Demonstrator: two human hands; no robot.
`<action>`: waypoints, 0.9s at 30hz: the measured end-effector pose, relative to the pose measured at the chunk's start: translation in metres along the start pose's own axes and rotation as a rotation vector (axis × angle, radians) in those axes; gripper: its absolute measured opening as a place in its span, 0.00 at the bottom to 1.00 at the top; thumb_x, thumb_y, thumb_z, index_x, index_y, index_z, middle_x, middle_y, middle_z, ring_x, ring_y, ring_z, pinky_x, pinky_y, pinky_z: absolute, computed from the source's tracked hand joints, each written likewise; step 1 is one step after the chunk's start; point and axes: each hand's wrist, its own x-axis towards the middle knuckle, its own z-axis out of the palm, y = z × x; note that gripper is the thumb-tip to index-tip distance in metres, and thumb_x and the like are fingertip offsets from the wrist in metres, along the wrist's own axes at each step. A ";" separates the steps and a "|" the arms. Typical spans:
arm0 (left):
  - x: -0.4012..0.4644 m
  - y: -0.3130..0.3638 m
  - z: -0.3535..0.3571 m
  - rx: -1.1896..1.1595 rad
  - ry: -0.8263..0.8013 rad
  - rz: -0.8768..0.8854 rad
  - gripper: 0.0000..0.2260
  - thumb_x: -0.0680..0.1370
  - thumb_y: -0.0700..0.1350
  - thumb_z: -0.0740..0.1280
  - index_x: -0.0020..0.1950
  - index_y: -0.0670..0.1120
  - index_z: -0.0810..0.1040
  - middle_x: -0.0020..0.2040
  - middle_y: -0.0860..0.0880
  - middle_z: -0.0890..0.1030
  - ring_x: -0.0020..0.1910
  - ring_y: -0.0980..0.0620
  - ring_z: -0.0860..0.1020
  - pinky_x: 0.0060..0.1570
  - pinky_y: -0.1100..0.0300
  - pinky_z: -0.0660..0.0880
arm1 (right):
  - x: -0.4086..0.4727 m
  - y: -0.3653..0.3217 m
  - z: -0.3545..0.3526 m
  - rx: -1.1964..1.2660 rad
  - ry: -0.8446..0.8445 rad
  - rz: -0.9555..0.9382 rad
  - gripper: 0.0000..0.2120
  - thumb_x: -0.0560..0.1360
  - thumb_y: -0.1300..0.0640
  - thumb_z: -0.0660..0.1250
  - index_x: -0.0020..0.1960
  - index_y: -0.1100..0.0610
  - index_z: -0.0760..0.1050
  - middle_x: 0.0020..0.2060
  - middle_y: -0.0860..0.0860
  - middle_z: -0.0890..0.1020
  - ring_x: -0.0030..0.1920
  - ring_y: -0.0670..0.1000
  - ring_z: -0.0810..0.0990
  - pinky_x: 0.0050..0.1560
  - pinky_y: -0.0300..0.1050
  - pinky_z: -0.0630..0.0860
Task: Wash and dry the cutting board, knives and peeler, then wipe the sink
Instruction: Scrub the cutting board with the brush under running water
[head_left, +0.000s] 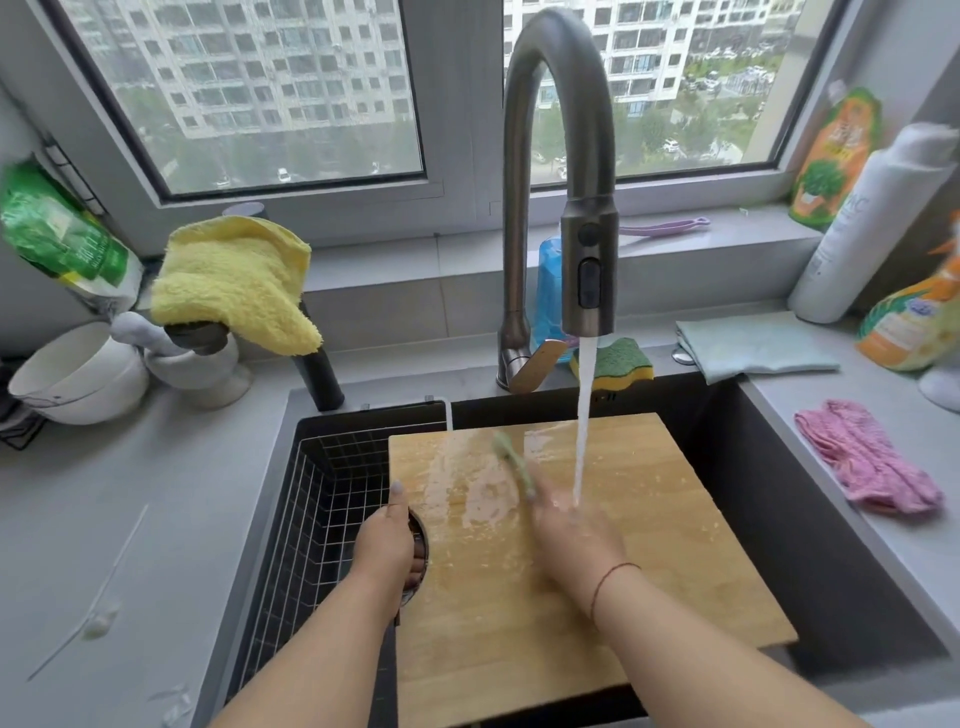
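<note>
Under the running tap (589, 270): cutting board (545, 571), left hand (387, 545) gripping its edge steady, right hand (566, 535) pinching blurred green scrubber (514, 462).

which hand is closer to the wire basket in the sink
Left. The left hand grips the left edge of the cutting board, right beside the wire basket. The right hand is out over the board's middle under the running water, holding a blurred green scrubber.
</note>
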 end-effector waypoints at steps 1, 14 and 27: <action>-0.001 0.001 0.000 -0.009 -0.004 0.002 0.22 0.79 0.65 0.50 0.55 0.49 0.70 0.37 0.45 0.69 0.32 0.50 0.68 0.30 0.59 0.66 | 0.005 0.010 -0.012 0.051 0.021 0.127 0.21 0.81 0.42 0.44 0.67 0.42 0.69 0.46 0.52 0.81 0.45 0.55 0.80 0.41 0.46 0.74; -0.006 0.004 0.000 0.006 0.015 0.007 0.21 0.81 0.63 0.50 0.53 0.48 0.71 0.39 0.42 0.74 0.34 0.47 0.72 0.31 0.58 0.70 | -0.037 -0.033 0.013 -0.260 -0.108 -0.241 0.31 0.82 0.60 0.50 0.77 0.41 0.40 0.46 0.53 0.78 0.34 0.52 0.74 0.32 0.45 0.72; 0.000 0.000 -0.001 -0.055 -0.010 0.012 0.24 0.80 0.64 0.51 0.52 0.45 0.74 0.32 0.45 0.71 0.26 0.50 0.68 0.24 0.61 0.66 | -0.064 -0.041 0.021 -0.240 -0.224 -0.194 0.31 0.83 0.56 0.51 0.75 0.39 0.36 0.48 0.54 0.81 0.46 0.54 0.80 0.61 0.58 0.73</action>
